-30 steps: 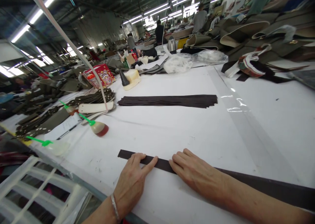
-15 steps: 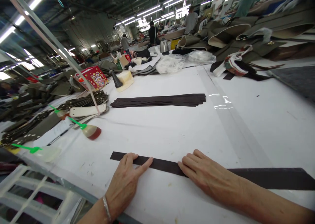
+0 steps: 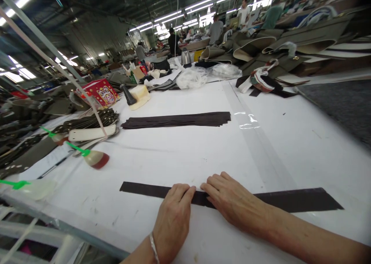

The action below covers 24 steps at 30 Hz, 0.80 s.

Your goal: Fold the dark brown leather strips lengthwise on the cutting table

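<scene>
A long dark brown strip lies across the white table in front of me, its right part wider than its left. My left hand, with a bracelet at the wrist, is closed at the middle of the strip, thumb and fingertips together on it. Just to the right, my right hand has its fingers bent and pressed together on the same strip. Only a short stretch of strip shows between the two hands. Under the right hand and forearm part of it is hidden. Farther back lies a stack of similar dark strips.
Squeeze bottles with green nozzles, one holding red liquid, stand at the left. Behind are a red patterned box, a yellowish block and clear plastic bags. A dark grey sheet lies right. Several people are in the background.
My left hand has slid right along the strip, close to my right hand, and its stretched finger has drawn in. The view has shifted, so the strip's right end now shows.
</scene>
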Each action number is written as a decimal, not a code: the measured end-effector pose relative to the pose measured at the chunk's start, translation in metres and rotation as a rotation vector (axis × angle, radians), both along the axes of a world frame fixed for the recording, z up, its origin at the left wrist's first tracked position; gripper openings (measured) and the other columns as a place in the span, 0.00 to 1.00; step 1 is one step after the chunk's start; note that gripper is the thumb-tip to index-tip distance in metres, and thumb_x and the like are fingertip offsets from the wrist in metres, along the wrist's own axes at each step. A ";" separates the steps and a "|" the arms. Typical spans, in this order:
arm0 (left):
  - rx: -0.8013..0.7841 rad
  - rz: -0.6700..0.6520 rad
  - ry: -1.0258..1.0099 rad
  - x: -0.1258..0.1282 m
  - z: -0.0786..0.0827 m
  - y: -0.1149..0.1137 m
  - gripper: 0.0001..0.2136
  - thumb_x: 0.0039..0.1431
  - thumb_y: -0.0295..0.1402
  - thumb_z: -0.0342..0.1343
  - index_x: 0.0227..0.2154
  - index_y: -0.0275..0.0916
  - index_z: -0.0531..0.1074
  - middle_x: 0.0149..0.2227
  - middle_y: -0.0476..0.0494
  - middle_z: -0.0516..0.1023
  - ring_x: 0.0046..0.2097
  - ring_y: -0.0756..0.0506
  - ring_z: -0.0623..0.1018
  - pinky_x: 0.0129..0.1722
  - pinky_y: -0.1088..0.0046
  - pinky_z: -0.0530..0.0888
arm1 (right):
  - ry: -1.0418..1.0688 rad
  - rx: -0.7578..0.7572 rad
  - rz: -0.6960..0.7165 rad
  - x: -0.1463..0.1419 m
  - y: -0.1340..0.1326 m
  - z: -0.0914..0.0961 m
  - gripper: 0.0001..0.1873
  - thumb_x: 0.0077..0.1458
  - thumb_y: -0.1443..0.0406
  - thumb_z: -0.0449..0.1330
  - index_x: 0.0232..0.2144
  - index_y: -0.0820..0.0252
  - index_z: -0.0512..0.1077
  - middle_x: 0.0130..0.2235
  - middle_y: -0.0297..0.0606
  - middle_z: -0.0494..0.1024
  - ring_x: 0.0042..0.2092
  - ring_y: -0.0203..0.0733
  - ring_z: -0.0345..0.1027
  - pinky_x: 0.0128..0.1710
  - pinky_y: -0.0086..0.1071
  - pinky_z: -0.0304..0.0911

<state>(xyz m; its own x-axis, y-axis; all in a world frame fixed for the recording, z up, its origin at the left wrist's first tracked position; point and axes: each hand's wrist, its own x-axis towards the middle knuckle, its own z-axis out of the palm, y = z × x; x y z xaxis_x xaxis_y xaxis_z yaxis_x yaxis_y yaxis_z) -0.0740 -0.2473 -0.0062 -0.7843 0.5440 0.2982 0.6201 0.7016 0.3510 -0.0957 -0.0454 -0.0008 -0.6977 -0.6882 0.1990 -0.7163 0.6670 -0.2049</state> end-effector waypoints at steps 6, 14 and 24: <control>-0.093 -0.116 0.023 -0.006 -0.006 -0.005 0.19 0.60 0.18 0.44 0.53 0.32 0.65 0.43 0.39 0.73 0.43 0.42 0.71 0.46 0.60 0.74 | 0.001 0.027 0.103 0.001 0.020 0.003 0.11 0.54 0.80 0.52 0.31 0.61 0.65 0.31 0.34 0.66 0.32 0.40 0.58 0.38 0.35 0.53; -0.194 -0.142 0.095 -0.004 -0.007 -0.007 0.20 0.62 0.20 0.44 0.56 0.33 0.64 0.46 0.38 0.71 0.45 0.42 0.69 0.48 0.61 0.74 | 0.142 0.095 0.202 0.007 0.037 0.007 0.08 0.59 0.76 0.50 0.37 0.66 0.68 0.31 0.36 0.65 0.30 0.40 0.54 0.35 0.34 0.54; -0.346 -0.133 0.096 -0.003 -0.003 0.000 0.30 0.55 0.15 0.43 0.61 0.41 0.57 0.45 0.40 0.68 0.44 0.42 0.68 0.46 0.62 0.74 | 0.138 0.101 0.199 0.012 0.049 0.009 0.12 0.61 0.75 0.46 0.41 0.67 0.68 0.32 0.38 0.65 0.31 0.40 0.55 0.36 0.36 0.54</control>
<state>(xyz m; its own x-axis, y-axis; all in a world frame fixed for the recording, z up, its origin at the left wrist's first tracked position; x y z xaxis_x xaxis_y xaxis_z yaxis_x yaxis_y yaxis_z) -0.0765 -0.2474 -0.0087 -0.6772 0.7208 0.1478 0.7326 0.6793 0.0430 -0.0840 0.0040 0.0085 -0.5181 -0.8302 0.2058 -0.8518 0.5227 -0.0357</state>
